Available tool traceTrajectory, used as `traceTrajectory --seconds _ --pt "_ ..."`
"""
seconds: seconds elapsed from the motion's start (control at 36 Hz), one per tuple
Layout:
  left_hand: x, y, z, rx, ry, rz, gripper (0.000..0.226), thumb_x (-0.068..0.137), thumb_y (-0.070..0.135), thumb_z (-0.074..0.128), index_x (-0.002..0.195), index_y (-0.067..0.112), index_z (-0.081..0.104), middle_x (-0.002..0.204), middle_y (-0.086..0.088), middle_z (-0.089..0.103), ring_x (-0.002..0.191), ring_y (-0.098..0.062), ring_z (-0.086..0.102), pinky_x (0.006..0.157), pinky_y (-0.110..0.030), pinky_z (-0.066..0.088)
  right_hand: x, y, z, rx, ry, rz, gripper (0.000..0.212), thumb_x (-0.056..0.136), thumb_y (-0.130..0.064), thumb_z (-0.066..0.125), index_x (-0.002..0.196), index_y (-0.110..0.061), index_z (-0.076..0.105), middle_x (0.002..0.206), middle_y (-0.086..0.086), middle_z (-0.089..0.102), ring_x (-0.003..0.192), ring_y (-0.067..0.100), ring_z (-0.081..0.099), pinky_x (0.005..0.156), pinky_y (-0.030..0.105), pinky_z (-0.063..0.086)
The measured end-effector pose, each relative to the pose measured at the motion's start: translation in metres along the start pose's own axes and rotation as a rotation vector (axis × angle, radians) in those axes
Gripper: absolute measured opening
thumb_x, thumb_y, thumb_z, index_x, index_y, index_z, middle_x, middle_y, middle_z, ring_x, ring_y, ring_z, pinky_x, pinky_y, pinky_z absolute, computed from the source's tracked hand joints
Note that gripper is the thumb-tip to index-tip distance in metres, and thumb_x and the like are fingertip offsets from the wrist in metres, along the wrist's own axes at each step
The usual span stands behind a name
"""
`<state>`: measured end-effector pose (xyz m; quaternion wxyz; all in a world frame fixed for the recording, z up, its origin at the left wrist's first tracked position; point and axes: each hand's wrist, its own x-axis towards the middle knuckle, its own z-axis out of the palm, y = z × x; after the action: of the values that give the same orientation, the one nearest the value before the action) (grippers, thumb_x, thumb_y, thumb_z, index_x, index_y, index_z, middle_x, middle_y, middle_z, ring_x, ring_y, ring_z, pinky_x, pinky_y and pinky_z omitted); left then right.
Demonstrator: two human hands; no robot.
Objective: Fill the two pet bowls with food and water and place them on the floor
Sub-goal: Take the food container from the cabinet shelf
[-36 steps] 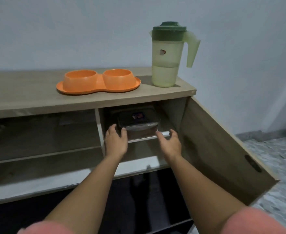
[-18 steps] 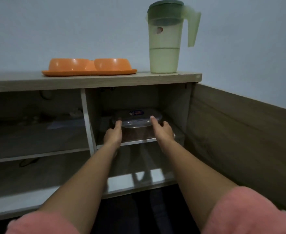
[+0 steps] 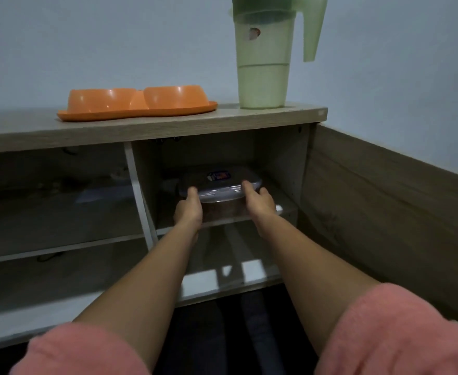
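An orange double pet bowl point(image 3: 137, 103) sits on the wooden cabinet top point(image 3: 222, 121). To its right stands a green lidded jug point(image 3: 263, 58) partly filled with water. Inside the open right compartment, a clear lidded food container point(image 3: 220, 182) with brown contents rests on the upper shelf. My left hand point(image 3: 188, 209) grips its left front corner, thumb on the lid. My right hand point(image 3: 259, 201) grips its right front corner the same way.
The cabinet door point(image 3: 384, 212) hangs open on the right. A vertical divider point(image 3: 138, 196) separates the left compartment, whose shelves hold dim small items. A lower shelf point(image 3: 222, 280) lies under my arms. A pale wall runs behind.
My view has dropped lower and closer to the cabinet. Both hands went from the shelf edge onto the container's front corners and closed on it.
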<state>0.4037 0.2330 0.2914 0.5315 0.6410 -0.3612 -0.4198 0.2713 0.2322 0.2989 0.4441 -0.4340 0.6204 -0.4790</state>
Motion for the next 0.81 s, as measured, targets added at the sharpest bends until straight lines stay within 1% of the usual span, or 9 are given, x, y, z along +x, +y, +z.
traceTrajectory --seconds 0.08,0.14,0.25,0.36,0.44,0.5,0.61,0.69,0.81 --pt "-0.012 0.001 -0.002 -0.007 0.013 -0.016 0.065 0.088 0.060 0.034 0.130 0.012 0.050 0.122 -0.018 0.058 0.109 -0.034 0.057 0.101 -0.049 0.043 -0.014 -0.003 -0.002 0.035 0.006 0.030 0.069 0.093 -0.052 0.047 0.150 -0.019 0.026 0.150 0.010 0.037 0.134 0.031 0.040 0.110 0.043 0.033" --pt "-0.022 0.007 -0.008 0.028 0.039 -0.045 0.063 0.092 0.056 0.035 0.138 0.013 0.043 0.132 -0.018 0.052 0.118 -0.035 0.051 0.103 -0.047 0.040 -0.029 -0.010 -0.004 0.042 0.017 0.083 0.064 0.093 -0.049 0.047 0.147 -0.019 0.031 0.146 0.011 0.041 0.130 0.030 0.044 0.109 0.043 0.036" --pt "-0.050 0.020 -0.019 0.052 0.036 -0.093 0.062 0.097 0.049 0.035 0.150 0.017 0.028 0.145 -0.015 0.042 0.131 -0.035 0.041 0.110 -0.048 0.032 -0.063 -0.023 -0.010 0.046 0.026 0.170 0.057 0.094 -0.045 0.045 0.143 -0.016 0.037 0.143 0.011 0.044 0.126 0.030 0.046 0.097 0.038 0.039" --pt "-0.088 0.045 -0.034 0.065 0.036 -0.125 0.059 0.095 0.045 0.038 0.147 0.016 0.033 0.142 -0.014 0.047 0.128 -0.034 0.045 0.109 -0.044 0.034 -0.107 -0.049 -0.018 0.063 0.083 0.233 0.060 0.090 -0.042 0.048 0.143 -0.014 0.039 0.144 0.011 0.045 0.128 0.030 0.047 0.107 0.040 0.039" --pt "-0.127 0.067 -0.049 0.077 0.045 -0.170 0.051 0.096 0.040 0.040 0.140 0.015 0.042 0.132 -0.012 0.054 0.121 -0.031 0.050 0.096 -0.034 0.037 -0.144 -0.074 -0.029 0.082 0.102 0.260 0.052 0.090 -0.035 0.049 0.137 -0.013 0.046 0.134 0.011 0.054 0.119 0.028 0.054 0.105 0.041 0.042" --pt "-0.155 0.085 -0.061 0.060 0.033 -0.216 0.046 0.096 0.038 0.040 0.135 0.015 0.047 0.123 -0.009 0.057 0.115 -0.029 0.052 0.090 -0.032 0.037 -0.171 -0.096 -0.037 0.063 0.101 0.276 0.047 0.091 -0.032 0.049 0.135 -0.015 0.048 0.129 0.009 0.056 0.114 0.026 0.055 0.103 0.038 0.044" --pt "-0.202 0.128 -0.087 0.050 0.044 -0.281 0.042 0.098 0.034 0.040 0.128 0.007 0.051 0.130 -0.016 0.056 0.118 -0.032 0.051 0.089 -0.032 0.036 -0.216 -0.143 -0.049 0.000 0.112 0.294 0.049 0.091 -0.031 0.049 0.136 -0.014 0.047 0.132 0.011 0.055 0.118 0.028 0.053 0.105 0.039 0.041" --pt "-0.232 0.167 -0.109 0.048 0.023 -0.310 0.042 0.098 0.033 0.040 0.131 0.009 0.049 0.132 -0.016 0.054 0.119 -0.032 0.050 0.086 -0.030 0.032 -0.246 -0.183 -0.053 -0.033 0.105 0.317 0.051 0.090 -0.032 0.048 0.138 -0.013 0.045 0.131 0.012 0.055 0.118 0.029 0.053 0.104 0.042 0.042" --pt "-0.257 0.215 -0.141 0.043 0.006 -0.337 0.048 0.097 0.037 0.039 0.139 0.013 0.044 0.136 -0.014 0.051 0.124 -0.032 0.047 0.095 -0.034 0.035 -0.280 -0.235 -0.050 -0.034 0.091 0.304 0.050 0.089 -0.034 0.048 0.136 -0.016 0.045 0.126 0.013 0.057 0.113 0.029 0.056 0.102 0.047 0.045"
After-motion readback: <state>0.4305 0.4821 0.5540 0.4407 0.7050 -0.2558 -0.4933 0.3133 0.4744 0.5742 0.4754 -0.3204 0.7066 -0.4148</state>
